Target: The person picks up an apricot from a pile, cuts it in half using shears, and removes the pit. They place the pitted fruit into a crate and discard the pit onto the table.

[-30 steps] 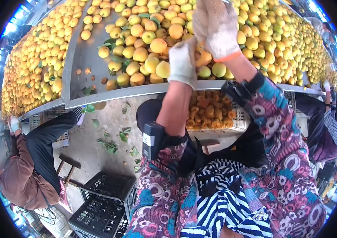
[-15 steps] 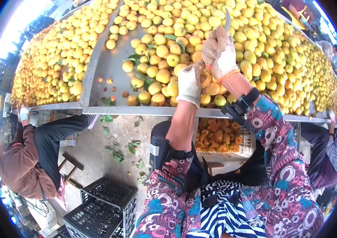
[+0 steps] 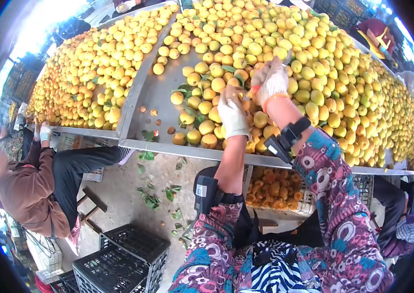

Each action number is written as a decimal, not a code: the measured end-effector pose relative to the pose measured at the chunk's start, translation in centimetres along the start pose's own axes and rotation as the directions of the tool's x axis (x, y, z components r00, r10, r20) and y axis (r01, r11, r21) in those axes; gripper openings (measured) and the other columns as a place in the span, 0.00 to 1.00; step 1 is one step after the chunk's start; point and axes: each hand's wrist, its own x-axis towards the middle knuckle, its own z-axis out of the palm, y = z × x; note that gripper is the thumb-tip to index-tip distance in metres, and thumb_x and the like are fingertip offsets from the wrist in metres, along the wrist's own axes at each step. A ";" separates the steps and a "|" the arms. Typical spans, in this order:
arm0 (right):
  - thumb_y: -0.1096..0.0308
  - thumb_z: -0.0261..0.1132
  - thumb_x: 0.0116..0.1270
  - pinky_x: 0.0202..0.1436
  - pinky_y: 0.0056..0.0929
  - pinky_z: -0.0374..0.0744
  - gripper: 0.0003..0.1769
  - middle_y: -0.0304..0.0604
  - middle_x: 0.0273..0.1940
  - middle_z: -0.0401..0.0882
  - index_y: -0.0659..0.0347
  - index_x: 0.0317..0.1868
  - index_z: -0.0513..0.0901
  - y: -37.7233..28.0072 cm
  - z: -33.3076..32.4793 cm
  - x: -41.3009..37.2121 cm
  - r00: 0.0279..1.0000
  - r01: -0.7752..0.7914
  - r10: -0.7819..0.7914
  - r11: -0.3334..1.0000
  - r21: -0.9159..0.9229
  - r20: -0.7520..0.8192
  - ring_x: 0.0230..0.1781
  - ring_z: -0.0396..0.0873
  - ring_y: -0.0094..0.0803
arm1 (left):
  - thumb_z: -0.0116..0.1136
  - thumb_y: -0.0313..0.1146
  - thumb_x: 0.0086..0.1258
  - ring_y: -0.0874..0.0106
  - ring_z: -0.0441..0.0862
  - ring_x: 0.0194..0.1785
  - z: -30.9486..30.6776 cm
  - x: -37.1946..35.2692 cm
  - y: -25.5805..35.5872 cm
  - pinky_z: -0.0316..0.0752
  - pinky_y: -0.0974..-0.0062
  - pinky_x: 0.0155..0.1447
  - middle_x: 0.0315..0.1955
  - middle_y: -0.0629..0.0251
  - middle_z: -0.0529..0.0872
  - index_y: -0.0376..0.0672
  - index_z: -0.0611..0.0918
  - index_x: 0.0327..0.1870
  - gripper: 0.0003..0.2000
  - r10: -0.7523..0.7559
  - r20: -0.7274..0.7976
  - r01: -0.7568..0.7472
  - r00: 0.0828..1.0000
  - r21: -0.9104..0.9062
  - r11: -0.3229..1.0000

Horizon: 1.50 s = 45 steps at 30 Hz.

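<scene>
Both my hands wear pale gloves and meet over the metal table (image 3: 160,93) heaped with yellow fruit (image 3: 314,80). My right hand (image 3: 271,83) is wrapped round a knife, whose blade (image 3: 289,57) points up and away from me. Close beside it, my left hand (image 3: 233,110) has its fingers bent at an orange fruit piece; its grip is partly blurred. Below the table edge, a white crate (image 3: 306,200) holds orange fruit pieces (image 3: 274,188).
Black crates (image 3: 119,263) stand on the floor at lower left, near a wooden stool (image 3: 90,207). A co-worker in a brown jacket (image 3: 33,200) sits at the left. Other people are at the right and far side. Green leaves (image 3: 149,198) litter the floor.
The view has shifted, so the table and crates appear displaced. My hands have moved slightly apart, and the knife blade shows less than before.
</scene>
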 end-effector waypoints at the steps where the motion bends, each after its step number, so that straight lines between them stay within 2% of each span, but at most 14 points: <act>1: 0.53 0.54 0.73 0.15 0.24 0.54 0.16 0.28 0.16 0.54 0.53 0.31 0.66 -0.9 1.3 0.2 0.999 0.042 -0.041 0.999 0.005 -0.025 0.12 0.53 0.23 | 0.45 0.37 0.74 0.80 0.74 0.25 -0.1 0.3 1.2 0.66 0.81 0.19 0.34 0.64 0.79 0.36 0.75 0.55 0.16 0.028 -0.045 -0.030 0.999 -0.055 0.998; 3: 0.54 0.55 0.72 0.16 0.26 0.54 0.15 0.28 0.16 0.55 0.53 0.31 0.67 -2.6 2.9 0.3 0.975 0.181 -0.188 0.982 -0.060 -0.123 0.12 0.54 0.24 | 0.45 0.25 0.70 0.75 0.77 0.38 -1.8 1.1 3.7 0.74 0.78 0.42 0.37 0.59 0.80 0.32 0.73 0.55 0.14 0.036 -0.062 -0.035 0.997 0.011 0.999; 4: 0.57 0.55 0.70 0.13 0.28 0.53 0.15 0.28 0.14 0.54 0.52 0.27 0.65 -3.6 2.4 0.3 0.978 0.210 -0.209 0.976 -0.054 0.019 0.10 0.54 0.25 | 0.49 0.22 0.66 0.75 0.76 0.38 -2.8 1.8 4.9 0.73 0.79 0.42 0.39 0.59 0.78 0.34 0.74 0.52 0.13 -0.053 -0.055 0.051 0.997 -0.032 0.998; 6: 0.57 0.54 0.73 0.14 0.22 0.53 0.14 0.25 0.15 0.53 0.51 0.29 0.68 -5.7 0.7 -1.6 0.987 0.137 -0.118 0.972 -0.189 0.108 0.11 0.53 0.19 | 0.57 0.21 0.63 0.81 0.73 0.30 -4.3 3.2 3.3 0.70 0.83 0.30 0.38 0.65 0.78 0.39 0.75 0.47 0.12 0.270 -0.090 -0.270 0.959 0.014 0.963; 9: 0.58 0.54 0.74 0.12 0.19 0.50 0.15 0.24 0.14 0.53 0.50 0.27 0.67 -8.2 -2.8 -5.4 0.986 0.100 -0.053 0.949 -0.298 0.160 0.10 0.51 0.17 | 0.60 0.14 0.56 0.80 0.72 0.28 -6.2 4.3 3.1 0.70 0.82 0.29 0.40 0.66 0.76 0.40 0.75 0.45 0.17 0.647 -0.024 -0.563 0.762 0.468 0.681; 16: 0.59 0.54 0.72 0.07 0.18 0.51 0.11 0.24 0.14 0.57 0.52 0.32 0.72 -15.5 -10.1 -14.2 0.993 0.047 0.008 0.885 -0.464 0.116 0.07 0.53 0.15 | 0.61 0.23 0.60 0.81 0.73 0.30 -6.9 0.9 6.0 0.71 0.84 0.35 0.32 0.68 0.78 0.38 0.76 0.39 0.09 0.193 -0.092 -0.197 0.977 -0.038 0.980; 19: 0.48 0.51 0.74 0.09 0.16 0.51 0.18 0.21 0.15 0.56 0.53 0.40 0.73 -21.4 -11.6 -18.2 0.975 0.067 0.060 0.837 -0.543 0.213 0.08 0.53 0.12 | 0.56 0.24 0.63 0.79 0.77 0.35 -5.4 -4.1 7.8 0.73 0.81 0.38 0.34 0.68 0.81 0.38 0.80 0.39 0.05 0.317 0.272 -0.355 0.908 0.101 0.929; 22: 0.49 0.47 0.76 0.07 0.15 0.47 0.19 0.21 0.15 0.54 0.55 0.47 0.73 -27.9 -14.1 -19.9 0.975 0.150 -0.041 0.845 -0.513 0.218 0.08 0.50 0.11 | 0.64 0.27 0.59 0.73 0.80 0.40 -0.3 -11.5 9.4 0.75 0.75 0.46 0.36 0.64 0.83 0.41 0.82 0.41 0.09 0.061 0.516 -0.142 0.854 0.119 0.983; 27: 0.49 0.47 0.77 0.06 0.16 0.49 0.20 0.24 0.15 0.57 0.57 0.47 0.74 -36.6 -16.9 -23.6 0.960 0.197 -0.061 0.842 -0.503 0.274 0.07 0.51 0.13 | 0.70 0.36 0.54 0.57 0.78 0.41 3.5 -12.8 7.8 0.74 0.66 0.47 0.37 0.57 0.81 0.42 0.81 0.43 0.17 0.386 0.648 -0.671 0.656 0.268 0.691; 29: 0.48 0.47 0.76 0.06 0.17 0.50 0.20 0.25 0.14 0.58 0.57 0.46 0.74 -38.1 -18.5 -25.3 0.968 0.198 -0.076 0.821 -0.536 0.241 0.06 0.52 0.14 | 0.70 0.36 0.55 0.59 0.79 0.45 2.0 -9.6 8.0 0.72 0.65 0.50 0.37 0.56 0.83 0.41 0.81 0.43 0.16 0.354 0.445 -0.553 0.823 0.481 0.680; 31: 0.48 0.47 0.76 0.06 0.17 0.51 0.20 0.26 0.14 0.60 0.56 0.45 0.74 -38.1 -19.7 -26.5 0.978 0.171 -0.069 0.801 -0.574 0.196 0.06 0.53 0.15 | 0.64 0.44 0.59 0.58 0.80 0.44 -0.5 -4.9 6.9 0.74 0.61 0.47 0.37 0.54 0.84 0.40 0.82 0.43 0.18 0.320 0.421 -0.503 0.849 0.829 0.244; 36: 0.47 0.47 0.76 0.06 0.17 0.53 0.20 0.29 0.14 0.62 0.56 0.42 0.74 -31.4 -20.2 -26.5 0.996 0.014 0.047 0.762 -0.648 0.078 0.05 0.55 0.18 | 0.59 0.55 0.58 0.56 0.80 0.50 -1.8 -0.2 3.5 0.71 0.59 0.53 0.39 0.55 0.85 0.41 0.81 0.45 0.25 -0.151 0.380 -0.402 0.913 0.901 -0.163; 42: 0.51 0.50 0.75 0.08 0.18 0.57 0.19 0.31 0.15 0.64 0.59 0.42 0.73 -19.8 -16.5 -24.0 0.973 -0.059 0.198 0.711 -0.701 0.118 0.07 0.59 0.18 | 0.70 0.42 0.52 0.57 0.82 0.47 -1.5 -1.4 3.8 0.76 0.60 0.50 0.40 0.56 0.85 0.40 0.74 0.55 0.29 -0.119 0.581 -0.568 0.805 0.813 0.124; 45: 0.59 0.54 0.75 0.11 0.19 0.62 0.14 0.32 0.17 0.68 0.63 0.46 0.73 -16.5 -15.0 -23.5 0.985 0.003 0.119 0.710 -0.704 0.125 0.09 0.62 0.18 | 0.73 0.33 0.50 0.63 0.82 0.46 -2.4 -3.0 4.1 0.78 0.67 0.49 0.43 0.60 0.83 0.37 0.74 0.54 0.29 0.134 0.654 -0.410 0.745 0.289 0.865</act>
